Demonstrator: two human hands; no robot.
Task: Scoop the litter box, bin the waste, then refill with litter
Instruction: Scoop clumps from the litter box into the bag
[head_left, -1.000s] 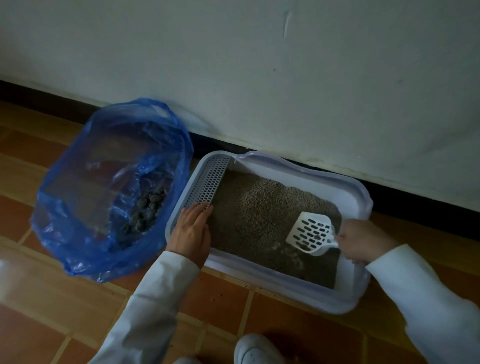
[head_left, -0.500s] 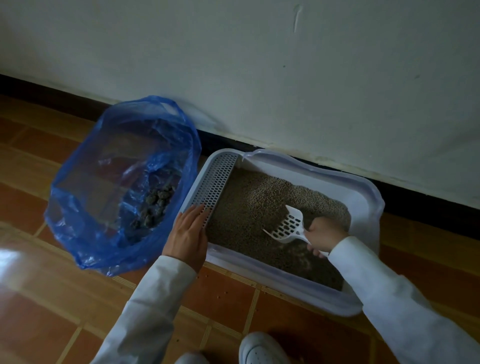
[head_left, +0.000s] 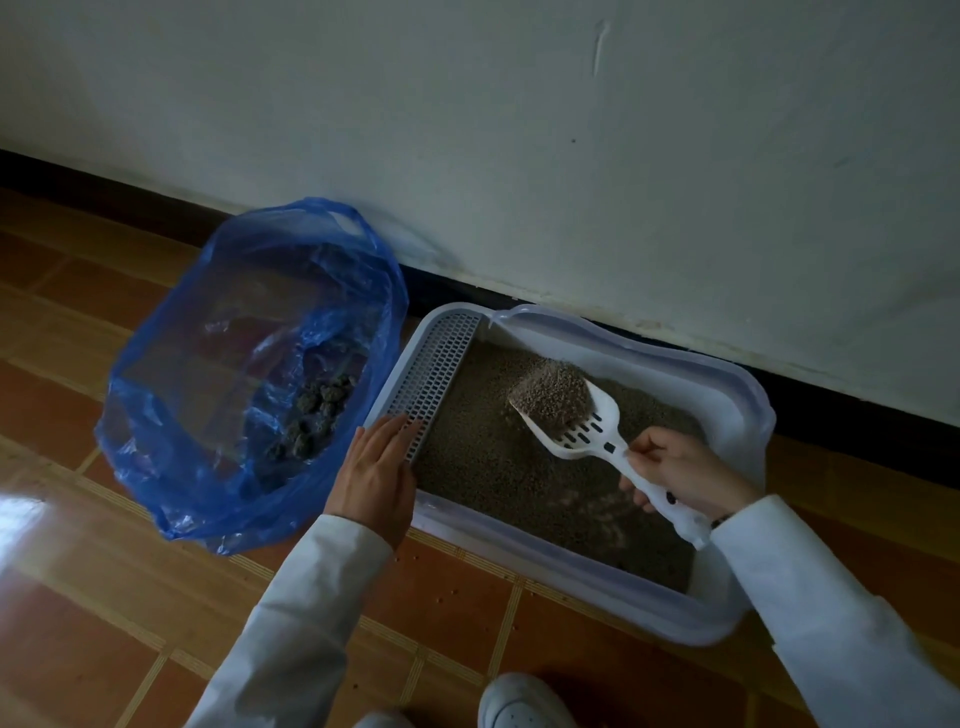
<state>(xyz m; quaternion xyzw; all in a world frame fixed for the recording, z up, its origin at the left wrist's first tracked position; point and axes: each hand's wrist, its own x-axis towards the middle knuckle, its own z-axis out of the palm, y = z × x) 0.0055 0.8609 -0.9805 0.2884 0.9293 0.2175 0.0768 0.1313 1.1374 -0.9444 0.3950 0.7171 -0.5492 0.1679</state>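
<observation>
Wall: pale, plastered, filling the upper half of the frame; a thin raised scratch at upper right, a few small dark specks.
Baseboard: dark band running diagonally from left edge down to right edge.
Floor: reddish-brown square tiles with lighter tan grout strips; scattered small grains near the lower centre.
Light: dim overall; a bright glare patch on the tiles at the left edge.

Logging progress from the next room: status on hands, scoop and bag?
Right hand grips scoop, heaped with litter, above litter box. Left hand flat on box's grated edge. Blue bag open beside box, clumps inside. Path looks clear.
</observation>
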